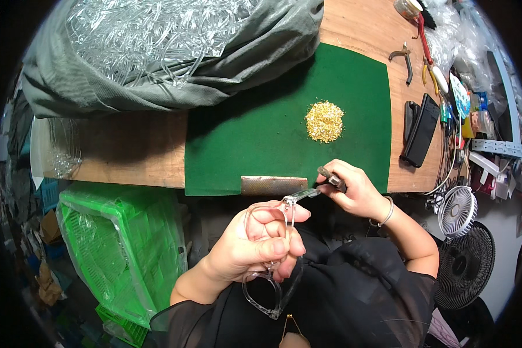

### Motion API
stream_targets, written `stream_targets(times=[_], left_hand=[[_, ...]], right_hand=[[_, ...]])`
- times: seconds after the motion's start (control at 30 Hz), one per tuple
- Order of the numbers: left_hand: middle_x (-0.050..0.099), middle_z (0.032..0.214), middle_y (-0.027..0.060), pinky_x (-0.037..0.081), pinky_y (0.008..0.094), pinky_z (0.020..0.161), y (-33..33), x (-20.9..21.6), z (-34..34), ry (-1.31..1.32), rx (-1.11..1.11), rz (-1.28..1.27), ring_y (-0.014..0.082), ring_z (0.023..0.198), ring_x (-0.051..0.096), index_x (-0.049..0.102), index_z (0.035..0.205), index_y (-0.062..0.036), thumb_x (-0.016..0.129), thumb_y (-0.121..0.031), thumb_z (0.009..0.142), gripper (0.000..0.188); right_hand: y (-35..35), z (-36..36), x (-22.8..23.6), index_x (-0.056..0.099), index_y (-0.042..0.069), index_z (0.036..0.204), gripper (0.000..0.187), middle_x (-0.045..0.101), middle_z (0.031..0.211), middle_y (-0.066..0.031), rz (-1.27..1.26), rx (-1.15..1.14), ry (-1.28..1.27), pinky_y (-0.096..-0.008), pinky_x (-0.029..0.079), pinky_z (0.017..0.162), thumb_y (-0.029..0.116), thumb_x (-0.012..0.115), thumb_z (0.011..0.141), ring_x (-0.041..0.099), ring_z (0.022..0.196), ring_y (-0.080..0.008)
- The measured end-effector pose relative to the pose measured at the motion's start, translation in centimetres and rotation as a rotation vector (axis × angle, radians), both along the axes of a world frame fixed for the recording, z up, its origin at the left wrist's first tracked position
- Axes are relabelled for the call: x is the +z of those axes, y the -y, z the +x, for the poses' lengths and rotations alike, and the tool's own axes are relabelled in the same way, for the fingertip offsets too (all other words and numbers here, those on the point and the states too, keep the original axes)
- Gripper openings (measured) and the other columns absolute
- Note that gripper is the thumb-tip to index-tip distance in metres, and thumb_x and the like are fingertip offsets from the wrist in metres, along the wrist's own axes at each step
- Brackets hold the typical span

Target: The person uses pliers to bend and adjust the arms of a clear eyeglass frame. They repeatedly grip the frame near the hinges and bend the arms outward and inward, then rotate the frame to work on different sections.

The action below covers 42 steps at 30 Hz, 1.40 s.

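My left hand (238, 246) is closed around a clear plastic eyeglass frame (279, 298), its thumb pressed over the front near the bridge. One round rim hangs below the fingers. A clear temple (299, 196) points from the frame's upper end toward my right hand (358, 190). That hand grips dark metal pliers (333, 180) beside the temple's tip; whether the jaws touch it I cannot tell. Beyond the hands, a heap of tiny gold-coloured pieces (325, 122) lies on a green mat (243, 145). A brown textured strip (272, 185) sits at the mat's near edge.
A grey cloth sack (261, 55) full of clear frame parts (151, 40) covers the far left. Along the right lie a dark phone (421, 130), cutters (409, 62) and cables. Small fans (458, 211) stand at lower right. A green plastic crate (107, 249) is at lower left.
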<state>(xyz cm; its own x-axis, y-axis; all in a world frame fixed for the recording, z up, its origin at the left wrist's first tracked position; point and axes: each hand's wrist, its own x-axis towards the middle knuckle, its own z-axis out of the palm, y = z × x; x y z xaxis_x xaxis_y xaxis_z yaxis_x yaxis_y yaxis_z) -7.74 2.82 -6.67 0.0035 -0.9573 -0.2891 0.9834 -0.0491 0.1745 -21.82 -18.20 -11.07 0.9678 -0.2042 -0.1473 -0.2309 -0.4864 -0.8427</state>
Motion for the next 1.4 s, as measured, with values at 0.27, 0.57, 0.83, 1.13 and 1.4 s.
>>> stream_targets(times=[0.27, 0.57, 0.83, 1.13, 1.4], left_hand=[[0.064, 0.088, 0.0138, 0.036, 0.0191, 0.039, -0.2, -1.1, -0.2, -0.101, 0.082, -0.088, 0.0194, 0.058, 0.061, 0.046, 0.125, 0.0024, 0.065, -0.007, 0.083, 0.047], [0.066, 0.097, 0.0199, 0.048, 0.0352, 0.090, -0.2, 2.6, 0.1, 0.919, 0.171, 0.166, 0.0263, 0.099, 0.063, 0.056, 0.102, 0.0071, 0.073, 0.006, 0.069, 0.037], [0.065, 0.073, 0.0118, 0.051, 0.0265, 0.055, 1.9, 1.4, -0.7, 1.563, 0.413, 0.333, 0.0213, 0.062, 0.067, 0.058, 0.081, 0.0003, 0.072, -0.002, 0.073, 0.016], [0.064, 0.069, 0.0106, 0.049, 0.0295, 0.051, 2.3, 0.5, -0.8, 1.736, 0.464, 0.410, 0.0244, 0.058, 0.064, 0.057, 0.079, -0.0021, 0.072, -0.004, 0.071, 0.017], [0.064, 0.069, 0.0108, 0.049, 0.0288, 0.051, 2.1, 0.4, -0.6, 1.722, 0.419, 0.415, 0.0231, 0.059, 0.065, 0.057, 0.078, -0.0012, 0.073, -0.006, 0.073, 0.017]], right_hand=[[0.2, 0.1, -0.2, 0.055, 0.002, 0.091, 0.024, 0.056, 0.083, -0.0108, 0.054, 0.001, -0.005, -0.0339, 0.046, 0.065, -0.002, 0.066, 0.070, 0.058, 0.074, -0.0260], [0.0, -0.3, 0.3, 0.056, 0.002, 0.095, 0.025, 0.056, 0.090, -0.0121, -0.162, 0.004, 0.031, -0.0338, 0.048, 0.066, 0.000, 0.064, 0.071, 0.059, 0.077, -0.0277], [-1.1, 0.8, -1.2, 0.048, -0.003, 0.121, 0.057, 0.048, 0.121, -0.0131, -0.721, 0.085, -0.102, -0.0372, 0.044, 0.079, 0.005, 0.065, 0.067, 0.055, 0.090, -0.0260], [-0.9, 0.3, -1.4, 0.046, -0.002, 0.124, 0.060, 0.046, 0.124, -0.0159, -0.652, 0.038, -0.119, -0.0371, 0.044, 0.081, 0.002, 0.064, 0.067, 0.055, 0.098, -0.0318], [-0.7, 0.1, -1.5, 0.047, -0.003, 0.123, 0.057, 0.047, 0.122, -0.0151, -0.645, 0.042, -0.097, -0.0366, 0.044, 0.078, 0.006, 0.065, 0.069, 0.056, 0.094, -0.0285]])
